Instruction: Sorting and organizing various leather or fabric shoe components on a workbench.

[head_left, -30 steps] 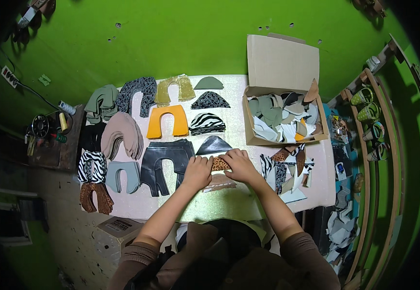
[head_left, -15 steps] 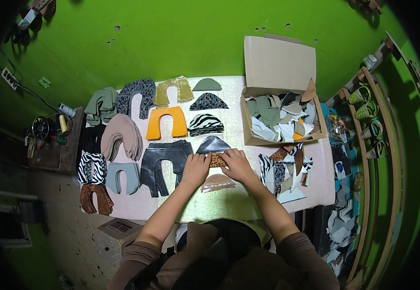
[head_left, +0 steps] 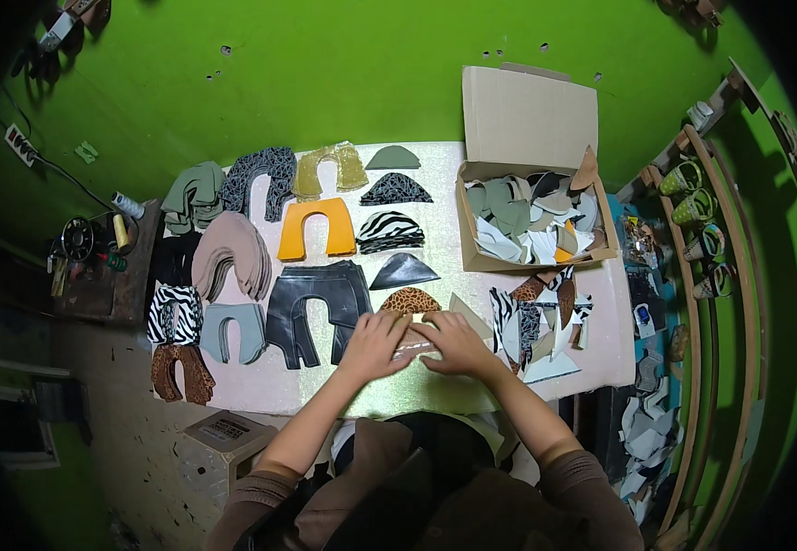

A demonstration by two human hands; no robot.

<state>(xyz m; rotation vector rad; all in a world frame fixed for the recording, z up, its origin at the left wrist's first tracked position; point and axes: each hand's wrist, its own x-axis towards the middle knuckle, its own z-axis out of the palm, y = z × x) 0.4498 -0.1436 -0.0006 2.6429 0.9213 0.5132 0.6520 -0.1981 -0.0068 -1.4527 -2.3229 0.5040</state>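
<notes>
Pale tabletop (head_left: 605, 321): below the leopard-print half-moon (head_left: 410, 300), my left hand (head_left: 376, 347) and right hand (head_left: 458, 344) seemingly square brown half-moons (head_left: 414, 342), grip unclear; next calls for even edges.

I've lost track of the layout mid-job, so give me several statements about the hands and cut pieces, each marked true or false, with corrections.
1. The left hand and right hand are at the brown half-moon piece. True.
2. The leopard-print half-moon lies beyond the black half-moon. False: the leopard-print half-moon is nearer the person.
3. The orange U-shaped pieces lie left of the zebra-print half-moons. True.
4. The cardboard box is shut. False: the cardboard box stands open, showing scraps inside.
</notes>
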